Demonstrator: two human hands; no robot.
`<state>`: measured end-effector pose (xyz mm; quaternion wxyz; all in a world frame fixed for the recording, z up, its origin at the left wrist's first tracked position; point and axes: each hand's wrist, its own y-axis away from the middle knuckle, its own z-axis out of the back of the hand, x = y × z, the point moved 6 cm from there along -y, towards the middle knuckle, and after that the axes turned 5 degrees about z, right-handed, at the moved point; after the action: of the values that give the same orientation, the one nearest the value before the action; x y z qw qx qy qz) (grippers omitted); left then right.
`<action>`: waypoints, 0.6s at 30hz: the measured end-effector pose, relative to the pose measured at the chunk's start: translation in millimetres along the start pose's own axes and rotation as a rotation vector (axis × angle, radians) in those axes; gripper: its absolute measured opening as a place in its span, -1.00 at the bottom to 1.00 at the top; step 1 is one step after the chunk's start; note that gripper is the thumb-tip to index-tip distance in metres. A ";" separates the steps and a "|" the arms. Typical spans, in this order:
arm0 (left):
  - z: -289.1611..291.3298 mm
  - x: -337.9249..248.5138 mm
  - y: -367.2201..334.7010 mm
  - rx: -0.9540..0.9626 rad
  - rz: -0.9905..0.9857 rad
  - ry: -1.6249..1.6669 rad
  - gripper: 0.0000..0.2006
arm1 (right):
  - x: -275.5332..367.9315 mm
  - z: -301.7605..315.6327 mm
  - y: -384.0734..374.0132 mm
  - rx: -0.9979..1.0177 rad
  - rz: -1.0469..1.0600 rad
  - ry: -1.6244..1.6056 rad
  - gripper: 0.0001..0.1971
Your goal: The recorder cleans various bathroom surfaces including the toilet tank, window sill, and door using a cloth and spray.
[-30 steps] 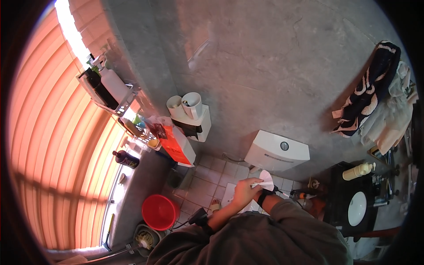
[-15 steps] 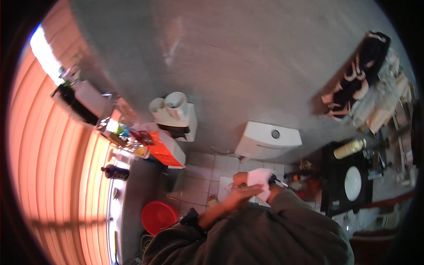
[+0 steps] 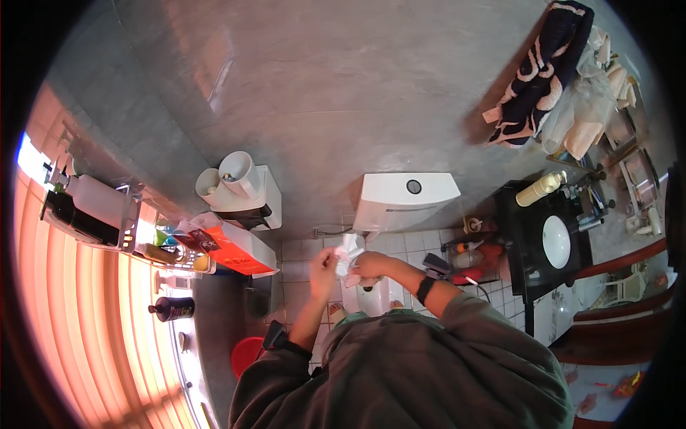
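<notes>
Between my hands is a crumpled white tissue [image 3: 349,252] with pinkish patches. On its left side the fingers of my left hand [image 3: 323,269] pinch its edge. From the right my right hand [image 3: 370,266] closes on its lower part, the fingertips partly hidden by the folds. Both hands are over the white toilet pan [image 3: 386,294] set in the tiled floor, with my feet on either side. Just beyond them a white cistern [image 3: 407,193] with a round button hangs on the grey wall.
A white box [image 3: 268,189] with paper rolls on it is at the left, near an orange-and-white carton [image 3: 239,247]. A red basin [image 3: 246,356] lies below. To the right stands a black counter [image 3: 511,261] with a white sink [image 3: 557,242]. A dark towel [image 3: 547,71] hangs above.
My hands have moved left and apart, the tissue now crumpled between them rather than spread flat. The view has shifted, bringing the toilet pan and my feet into sight.
</notes>
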<state>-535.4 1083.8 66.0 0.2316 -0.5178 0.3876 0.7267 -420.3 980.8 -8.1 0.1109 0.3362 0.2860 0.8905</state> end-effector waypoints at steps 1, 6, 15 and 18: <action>-5.3 -7.0 -8.5 0.017 -0.018 -0.001 -0.77 | -14.8 8.0 5.6 -0.154 0.047 -0.017 -0.56; -21.0 -25.1 -20.4 0.336 0.276 1.134 -0.70 | -51.8 49.3 52.4 -0.526 -0.148 -0.487 -0.54; -30.3 -78.0 -25.2 -0.142 -0.364 -0.265 -0.79 | 53.2 87.6 73.8 -0.698 0.071 -1.598 -0.59; -26.5 -59.9 -35.0 0.204 -0.219 0.439 -0.62 | 42.7 80.5 65.7 -0.619 0.053 -1.866 -0.59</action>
<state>-473.1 1087.1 106.1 0.2703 -0.6758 0.4412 0.5250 -399.3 979.1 102.2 0.3554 0.8670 -0.1699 0.3052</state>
